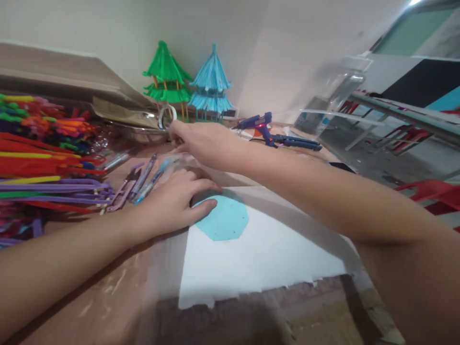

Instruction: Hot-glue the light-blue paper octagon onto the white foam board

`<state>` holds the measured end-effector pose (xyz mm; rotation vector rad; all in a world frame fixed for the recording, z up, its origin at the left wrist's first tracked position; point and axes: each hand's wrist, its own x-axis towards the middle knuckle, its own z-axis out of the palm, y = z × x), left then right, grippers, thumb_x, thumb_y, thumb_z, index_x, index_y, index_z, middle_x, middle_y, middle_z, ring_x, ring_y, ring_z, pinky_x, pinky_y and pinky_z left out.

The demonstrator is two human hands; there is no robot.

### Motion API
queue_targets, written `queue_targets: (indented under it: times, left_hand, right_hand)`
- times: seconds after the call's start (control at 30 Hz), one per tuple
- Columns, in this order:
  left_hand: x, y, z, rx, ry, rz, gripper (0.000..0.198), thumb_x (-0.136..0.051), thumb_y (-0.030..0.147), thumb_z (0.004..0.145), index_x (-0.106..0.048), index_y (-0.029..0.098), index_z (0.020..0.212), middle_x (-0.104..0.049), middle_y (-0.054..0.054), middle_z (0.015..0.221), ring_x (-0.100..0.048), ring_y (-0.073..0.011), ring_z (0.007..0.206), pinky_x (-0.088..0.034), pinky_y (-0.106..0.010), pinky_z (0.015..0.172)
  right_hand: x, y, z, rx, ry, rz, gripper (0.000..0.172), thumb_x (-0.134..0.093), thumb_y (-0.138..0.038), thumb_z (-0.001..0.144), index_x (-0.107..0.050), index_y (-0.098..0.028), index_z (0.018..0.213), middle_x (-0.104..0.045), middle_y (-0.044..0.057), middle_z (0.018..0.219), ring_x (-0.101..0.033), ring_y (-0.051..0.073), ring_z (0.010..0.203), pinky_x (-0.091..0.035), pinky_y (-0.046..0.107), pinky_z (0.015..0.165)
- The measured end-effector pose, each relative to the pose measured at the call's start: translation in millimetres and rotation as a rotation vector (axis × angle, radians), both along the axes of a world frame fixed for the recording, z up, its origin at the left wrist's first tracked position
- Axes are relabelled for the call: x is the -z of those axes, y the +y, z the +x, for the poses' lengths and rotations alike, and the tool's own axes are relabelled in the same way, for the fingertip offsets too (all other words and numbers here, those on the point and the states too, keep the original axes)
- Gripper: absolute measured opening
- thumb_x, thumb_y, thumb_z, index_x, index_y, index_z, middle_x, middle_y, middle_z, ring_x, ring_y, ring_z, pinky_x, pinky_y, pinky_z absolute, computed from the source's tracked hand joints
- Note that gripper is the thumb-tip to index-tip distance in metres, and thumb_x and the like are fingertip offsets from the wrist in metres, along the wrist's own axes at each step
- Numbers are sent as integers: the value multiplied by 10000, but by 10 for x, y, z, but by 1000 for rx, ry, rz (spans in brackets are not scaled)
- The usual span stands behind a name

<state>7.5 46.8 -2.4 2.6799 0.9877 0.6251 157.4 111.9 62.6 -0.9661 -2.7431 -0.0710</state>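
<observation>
My left hand [176, 199] lies with its thumb and fingers apart on a light blue octagonal piece [226, 220], which rests on a torn-edged white sheet [262, 258]. Crossing above it, my right hand [197, 141] reaches to the left, its fingers curled. Right at its fingertips is a whitish ring-shaped thing [172, 111]; whether the fingers hold it is hidden. Close to my left hand lie several pens [145, 177] and pink-handled pliers [122, 194].
Bundles of coloured pipe cleaners [46, 158] fill the left side. A green tiered model [167, 74] and a blue tiered model [212, 81] stand by the wall. A dark blue glue gun [264, 127] sits behind my right forearm, with a clear container [334, 96] farther right.
</observation>
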Motion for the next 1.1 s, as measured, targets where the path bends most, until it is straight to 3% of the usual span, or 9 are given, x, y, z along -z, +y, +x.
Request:
queue_targets:
  times: [0.1,0.27,0.47,0.63,0.77,0.97,1.1]
  left_hand:
    - [-29,-37,15,36,-52,55,303,-517,411,938,-745,239,1037,-666,-73,1099,-583,-277,1101,-427,-436,1012]
    - [-107,-100,43,33,-41,3,220,-571,427,890,-742,293,852,-661,-34,927,-599,-255,943,-426,-435,926]
    - [-101,-53,38,-8,42,-142,260,-631,489,834,-705,281,970,-632,-22,822,-565,-242,815,-413,-372,759]
    - [-71,-44,40,-21,49,-164,268,-634,480,838,-682,264,990,-629,-15,836,-560,-234,805,-414,-358,756]
    - [-97,-63,53,-17,52,-133,258,-617,467,856,-676,255,991,-622,-16,832,-561,-237,820,-406,-365,800]
    - [-124,-99,73,1,91,-85,254,-563,466,886,-683,253,954,-620,-16,806,-559,-226,814,-380,-359,795]
    - [-91,-127,65,26,73,-37,243,-541,429,914,-688,242,963,-631,-24,837,-570,-226,834,-388,-360,814]
  right_hand:
    - [4,-225,403,33,252,-180,172,-636,-170,949,-591,-227,1105,-675,-20,941,-589,118,860,-436,221,732]
    - [183,-493,920,21,487,-621,183,-593,-164,930,-668,-202,1093,-656,-26,830,-610,114,709,-488,261,659]
    - [388,-616,956,48,710,-1081,131,-685,-171,856,-645,-184,980,-635,-35,758,-601,96,654,-503,219,584]
    - [447,-573,965,39,900,-1557,169,-699,-253,883,-591,-185,994,-657,-34,716,-576,81,528,-482,190,469]
    - [447,-571,1014,58,935,-1606,163,-692,-238,889,-613,-172,1015,-657,-25,712,-577,81,528,-475,183,460]
    - [388,-650,1050,53,951,-1384,141,-693,-191,904,-655,-196,1039,-604,-58,692,-550,62,563,-439,166,492]
    - [368,-667,1039,24,937,-1472,203,-750,-204,860,-647,-190,1034,-605,-66,674,-528,55,521,-444,161,464]
